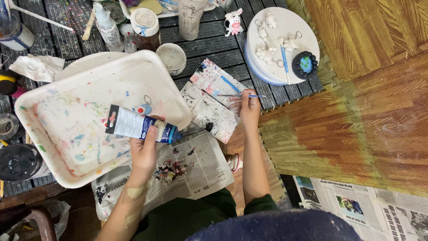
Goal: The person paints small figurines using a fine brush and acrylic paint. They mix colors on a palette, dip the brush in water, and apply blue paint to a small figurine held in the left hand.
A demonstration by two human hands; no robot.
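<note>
My left hand [145, 151] grips a white and blue paint tube [138, 126], held flat over the near edge of a large paint-splattered white tray [67, 102]. A small painted figure with a ring [144, 108] lies in the tray just above the tube. My right hand [248, 108] holds a thin paintbrush [238, 95] with its tip over a stained paint palette [211, 105]. The palette lies tilted between the tray and my right hand.
A round white board [294, 27] at the back right carries several unpainted clay figures, a brush and a dark blue-green piece [305, 64]. A cow figure [232, 23], jars, a bottle [107, 24] and a small cup [173, 57] stand behind the tray. Newspaper [196, 165] lies under my arms.
</note>
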